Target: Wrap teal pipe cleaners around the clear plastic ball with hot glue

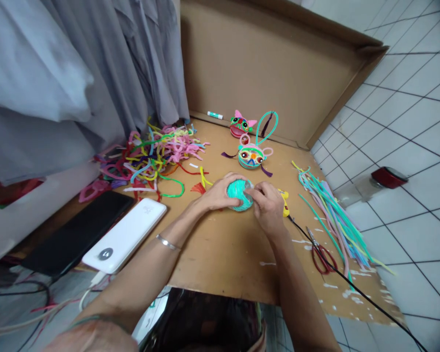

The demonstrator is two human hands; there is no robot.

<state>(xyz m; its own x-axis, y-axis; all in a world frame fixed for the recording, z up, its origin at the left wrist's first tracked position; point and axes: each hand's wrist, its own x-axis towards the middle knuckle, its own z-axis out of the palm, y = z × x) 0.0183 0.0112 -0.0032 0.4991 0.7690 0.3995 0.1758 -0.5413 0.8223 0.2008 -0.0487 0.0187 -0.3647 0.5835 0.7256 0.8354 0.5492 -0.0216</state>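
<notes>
My left hand (pixel 220 191) curls around a round turquoise pipe-cleaner ball (pixel 239 195) resting on the cardboard sheet (pixel 223 249). My right hand (pixel 267 206) is closed on the ball's right side, fingers pinched against it. Just beyond the ball lies a finished pipe-cleaner figure with eyes and pink loops (pixel 252 156). A second pink-eared figure (pixel 241 124) stands further back, beside a turquoise loop (pixel 267 125).
A tangle of coloured pipe cleaners (pixel 152 156) lies at the left, straight ones (pixel 333 220) at the right. Red-handled scissors (pixel 321 254), a yellow glue gun (pixel 285 203) with black cord, a white power bank (pixel 126 234), a black phone (pixel 77 234) and a glue stick (pixel 214 115) are around.
</notes>
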